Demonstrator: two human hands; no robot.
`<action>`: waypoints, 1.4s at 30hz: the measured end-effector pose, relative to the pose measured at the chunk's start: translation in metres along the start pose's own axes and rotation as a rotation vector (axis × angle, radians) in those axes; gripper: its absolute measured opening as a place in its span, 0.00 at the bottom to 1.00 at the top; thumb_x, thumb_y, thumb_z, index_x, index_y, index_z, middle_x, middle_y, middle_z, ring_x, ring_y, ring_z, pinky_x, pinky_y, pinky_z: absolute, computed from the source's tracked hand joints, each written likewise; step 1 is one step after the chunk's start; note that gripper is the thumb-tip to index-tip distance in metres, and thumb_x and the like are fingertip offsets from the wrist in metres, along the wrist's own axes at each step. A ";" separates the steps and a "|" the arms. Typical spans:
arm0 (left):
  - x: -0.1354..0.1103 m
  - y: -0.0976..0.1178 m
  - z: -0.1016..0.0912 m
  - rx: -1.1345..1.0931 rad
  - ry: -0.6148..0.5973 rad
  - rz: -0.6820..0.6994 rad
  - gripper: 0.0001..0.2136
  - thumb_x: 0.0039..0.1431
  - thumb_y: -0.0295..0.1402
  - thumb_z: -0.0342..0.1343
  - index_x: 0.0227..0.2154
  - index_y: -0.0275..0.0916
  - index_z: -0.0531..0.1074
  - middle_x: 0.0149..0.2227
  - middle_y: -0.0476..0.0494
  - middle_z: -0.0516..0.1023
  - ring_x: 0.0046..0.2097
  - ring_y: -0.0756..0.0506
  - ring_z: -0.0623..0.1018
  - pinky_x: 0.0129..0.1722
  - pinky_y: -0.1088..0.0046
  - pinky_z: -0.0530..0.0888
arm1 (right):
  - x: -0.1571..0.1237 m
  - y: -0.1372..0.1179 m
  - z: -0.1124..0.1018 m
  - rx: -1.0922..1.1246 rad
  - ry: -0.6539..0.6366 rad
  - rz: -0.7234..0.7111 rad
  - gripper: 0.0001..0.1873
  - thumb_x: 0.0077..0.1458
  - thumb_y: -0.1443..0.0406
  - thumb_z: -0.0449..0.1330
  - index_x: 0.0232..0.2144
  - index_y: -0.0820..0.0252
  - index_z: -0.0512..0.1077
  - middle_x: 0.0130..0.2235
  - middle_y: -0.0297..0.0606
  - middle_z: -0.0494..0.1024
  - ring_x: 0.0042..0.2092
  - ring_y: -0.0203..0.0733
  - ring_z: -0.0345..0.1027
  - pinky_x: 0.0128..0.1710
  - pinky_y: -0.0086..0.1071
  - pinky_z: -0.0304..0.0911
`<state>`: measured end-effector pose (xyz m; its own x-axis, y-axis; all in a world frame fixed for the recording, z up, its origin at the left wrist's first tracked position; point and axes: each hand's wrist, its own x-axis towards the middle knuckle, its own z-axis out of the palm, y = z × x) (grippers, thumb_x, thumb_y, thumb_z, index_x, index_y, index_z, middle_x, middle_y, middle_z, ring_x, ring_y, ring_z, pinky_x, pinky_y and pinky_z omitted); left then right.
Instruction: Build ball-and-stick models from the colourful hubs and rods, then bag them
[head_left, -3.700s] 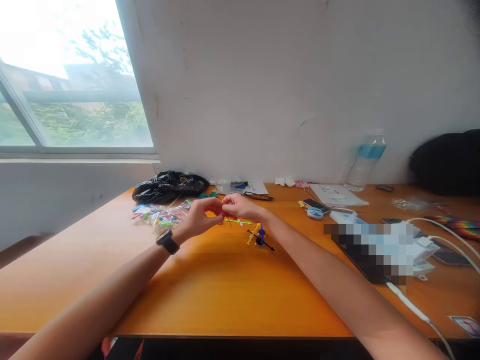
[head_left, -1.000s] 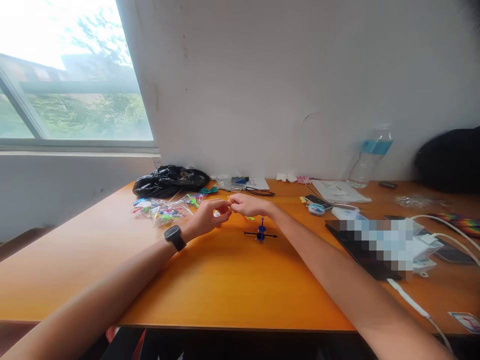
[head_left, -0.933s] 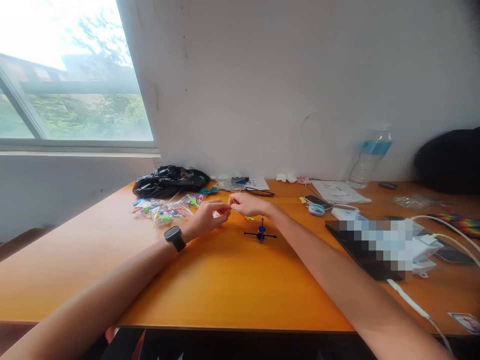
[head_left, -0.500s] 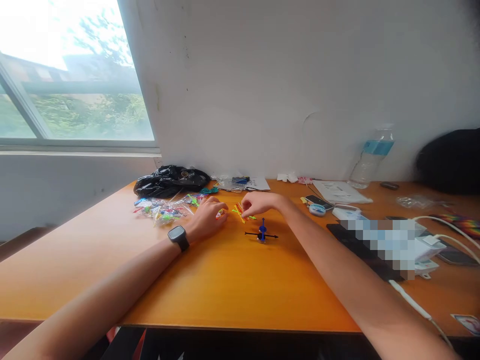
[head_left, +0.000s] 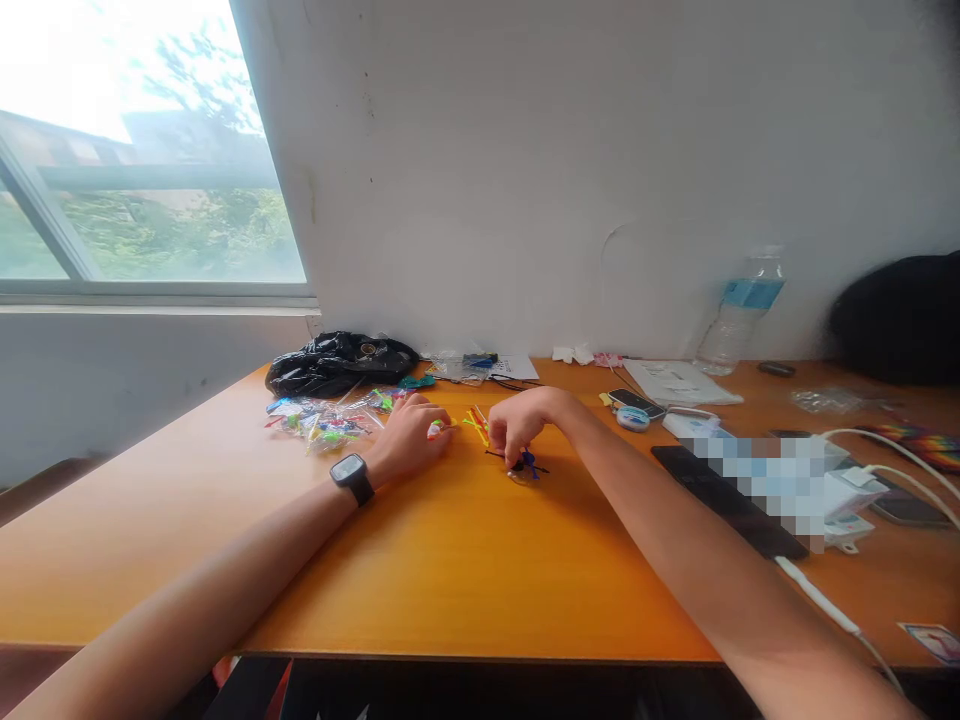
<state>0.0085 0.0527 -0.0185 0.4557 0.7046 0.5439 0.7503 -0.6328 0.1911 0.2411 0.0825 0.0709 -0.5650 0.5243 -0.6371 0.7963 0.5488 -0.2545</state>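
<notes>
My left hand (head_left: 411,437), with a dark watch on its wrist, rests on the table with curled fingers. A small white-and-orange piece (head_left: 436,429) shows between its thumb and fingers. Pointing downward, my right hand (head_left: 519,422) pinches a plastic piece with blue and black arrow-tipped arms (head_left: 530,462). Its middle is partly hidden behind the fingers, and a clear base shows beneath. Thin yellow and orange plastic sticks (head_left: 475,424) lie on the table between my hands.
Left of my left hand lies a clear bag of colourful plastic parts (head_left: 322,422), with a black plastic bag (head_left: 341,362) behind it. A water bottle (head_left: 739,315) stands by the wall. A black tablet-like slab (head_left: 720,500), chargers and white cables (head_left: 817,595) occupy the right side.
My right hand has moved from the yellow sticks toward me and down onto the blue-and-black piece, which now leans. My left hand has closed slightly in nearly the same place.
</notes>
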 end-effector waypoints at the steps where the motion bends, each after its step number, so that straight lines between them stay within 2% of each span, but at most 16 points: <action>1: 0.000 -0.001 0.001 -0.003 -0.002 0.009 0.12 0.68 0.42 0.56 0.35 0.44 0.82 0.38 0.40 0.84 0.47 0.35 0.76 0.52 0.51 0.72 | -0.001 0.001 0.000 0.034 0.029 -0.004 0.16 0.44 0.55 0.74 0.26 0.59 0.75 0.28 0.34 0.80 0.33 0.41 0.73 0.31 0.31 0.60; 5: 0.000 -0.006 0.004 -0.031 0.018 0.024 0.13 0.71 0.42 0.54 0.44 0.44 0.82 0.45 0.40 0.85 0.51 0.34 0.76 0.54 0.51 0.72 | -0.003 0.003 0.000 0.236 0.202 -0.074 0.08 0.52 0.62 0.67 0.30 0.59 0.73 0.30 0.37 0.82 0.31 0.40 0.75 0.30 0.30 0.62; 9: 0.002 -0.001 -0.002 -0.204 0.144 0.024 0.15 0.76 0.41 0.47 0.52 0.43 0.76 0.50 0.41 0.83 0.53 0.38 0.77 0.55 0.58 0.73 | 0.002 0.004 0.001 0.551 0.491 -0.203 0.07 0.52 0.67 0.64 0.35 0.59 0.71 0.32 0.37 0.82 0.30 0.38 0.74 0.31 0.29 0.67; 11: 0.003 0.006 -0.007 -0.292 0.171 0.042 0.13 0.76 0.42 0.49 0.52 0.43 0.74 0.51 0.42 0.82 0.52 0.41 0.79 0.55 0.62 0.73 | 0.006 0.002 0.002 0.665 0.584 -0.270 0.08 0.51 0.69 0.63 0.36 0.59 0.72 0.33 0.37 0.82 0.31 0.37 0.75 0.32 0.28 0.69; 14: 0.002 0.012 -0.010 -0.336 0.159 0.067 0.12 0.72 0.43 0.57 0.51 0.43 0.74 0.48 0.43 0.81 0.49 0.43 0.80 0.52 0.65 0.75 | 0.012 0.000 0.004 0.746 0.608 -0.373 0.08 0.50 0.70 0.63 0.36 0.60 0.73 0.33 0.38 0.82 0.32 0.37 0.74 0.32 0.27 0.68; 17: 0.002 0.012 -0.009 -0.354 0.157 0.082 0.10 0.70 0.41 0.60 0.47 0.43 0.76 0.45 0.44 0.81 0.46 0.44 0.80 0.47 0.67 0.76 | 0.019 -0.003 0.007 0.739 0.598 -0.433 0.08 0.49 0.70 0.62 0.35 0.61 0.73 0.31 0.36 0.80 0.31 0.36 0.71 0.30 0.26 0.66; 21: 0.003 0.011 -0.008 -0.404 0.138 0.090 0.04 0.66 0.34 0.60 0.39 0.41 0.75 0.39 0.46 0.81 0.39 0.47 0.79 0.41 0.71 0.75 | 0.031 -0.005 0.013 0.631 0.651 -0.375 0.04 0.52 0.67 0.60 0.33 0.59 0.70 0.28 0.31 0.75 0.27 0.34 0.65 0.26 0.25 0.59; 24: 0.003 0.015 -0.011 -0.420 0.122 0.087 0.03 0.60 0.28 0.61 0.33 0.40 0.72 0.33 0.50 0.80 0.35 0.49 0.78 0.37 0.73 0.73 | 0.039 -0.005 0.018 0.410 0.739 -0.195 0.03 0.58 0.65 0.57 0.32 0.58 0.68 0.30 0.32 0.75 0.27 0.34 0.67 0.25 0.26 0.57; 26: 0.001 0.017 -0.013 -0.412 0.071 0.099 0.05 0.57 0.24 0.60 0.34 0.40 0.72 0.33 0.50 0.80 0.35 0.49 0.78 0.38 0.74 0.73 | 0.043 -0.002 0.021 0.282 0.756 -0.062 0.01 0.58 0.66 0.57 0.34 0.58 0.68 0.31 0.33 0.76 0.28 0.36 0.69 0.26 0.26 0.57; 30: -0.002 0.014 -0.010 -0.323 -0.057 0.124 0.09 0.58 0.23 0.58 0.38 0.42 0.77 0.36 0.50 0.81 0.36 0.48 0.77 0.39 0.72 0.72 | 0.043 0.008 0.023 0.198 0.711 0.057 0.11 0.52 0.70 0.62 0.41 0.60 0.72 0.37 0.41 0.81 0.33 0.41 0.72 0.28 0.29 0.58; 33: -0.002 0.008 -0.004 -0.229 -0.080 0.142 0.03 0.60 0.30 0.62 0.37 0.43 0.79 0.38 0.46 0.81 0.41 0.43 0.77 0.43 0.67 0.73 | 0.030 0.017 0.014 0.149 0.640 0.051 0.14 0.49 0.73 0.62 0.40 0.60 0.77 0.40 0.42 0.83 0.37 0.43 0.74 0.30 0.29 0.59; 35: -0.001 0.005 -0.002 -0.177 -0.084 0.154 0.03 0.62 0.34 0.64 0.37 0.43 0.81 0.41 0.44 0.81 0.45 0.41 0.76 0.47 0.64 0.72 | 0.016 0.024 0.006 0.116 0.496 -0.022 0.15 0.46 0.74 0.63 0.37 0.59 0.80 0.40 0.39 0.84 0.39 0.43 0.75 0.33 0.28 0.60; 37: 0.000 0.004 -0.002 -0.123 -0.092 0.150 0.04 0.63 0.36 0.63 0.38 0.44 0.82 0.40 0.43 0.82 0.45 0.39 0.75 0.48 0.61 0.72 | 0.002 0.029 -0.002 0.102 0.256 -0.133 0.17 0.45 0.72 0.66 0.40 0.58 0.82 0.44 0.36 0.84 0.42 0.42 0.75 0.37 0.28 0.62; 39: 0.000 0.003 -0.003 -0.070 -0.095 0.127 0.05 0.65 0.35 0.62 0.39 0.44 0.82 0.39 0.43 0.82 0.44 0.38 0.74 0.48 0.59 0.71 | -0.007 0.033 -0.007 0.106 0.076 -0.172 0.21 0.43 0.67 0.71 0.43 0.58 0.83 0.46 0.36 0.84 0.43 0.42 0.76 0.39 0.28 0.63; 42: -0.001 0.002 -0.004 -0.015 -0.055 0.093 0.08 0.67 0.34 0.58 0.43 0.44 0.83 0.41 0.43 0.84 0.45 0.38 0.74 0.49 0.57 0.71 | -0.012 0.034 -0.007 0.113 -0.032 -0.111 0.29 0.36 0.61 0.77 0.44 0.58 0.83 0.43 0.36 0.85 0.43 0.43 0.76 0.39 0.29 0.62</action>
<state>0.0079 0.0493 -0.0148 0.5488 0.6588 0.5147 0.6966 -0.7007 0.1541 0.2731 0.0996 0.0752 -0.6453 0.4420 -0.6230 0.7494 0.5246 -0.4040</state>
